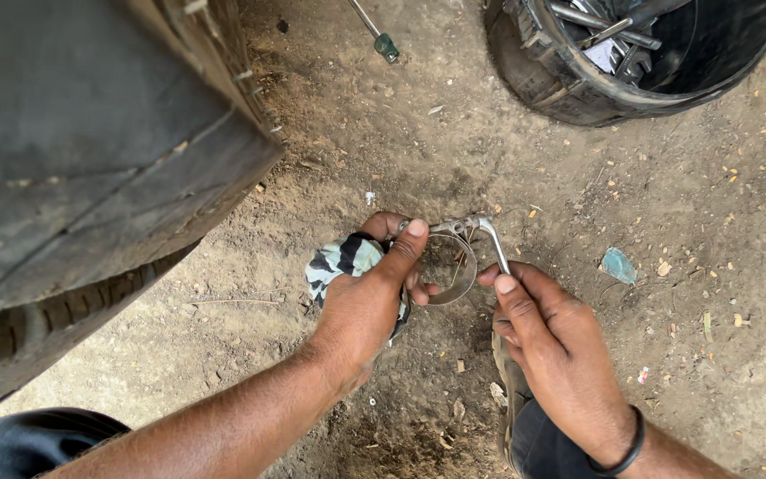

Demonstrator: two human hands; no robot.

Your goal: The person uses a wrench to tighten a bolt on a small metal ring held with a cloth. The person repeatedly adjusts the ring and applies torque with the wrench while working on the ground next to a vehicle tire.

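Note:
My left hand [367,293] grips a round metal band clamp [454,266], thumb pressed on its top near the screw fitting, and also holds a striped rag [340,262] bunched against the palm. My right hand [547,341] pinches the bent metal handle [496,244] that sticks out from the clamp's right side. Both hands hover just above the dirt ground. A dark band sits on my right wrist.
A large worn tyre [90,160] fills the left side. A black round tub [578,80] with metal tools stands at the top right. A green-handled tool [381,40] lies on the dirt at the top. A small bluish scrap [618,264] lies to the right.

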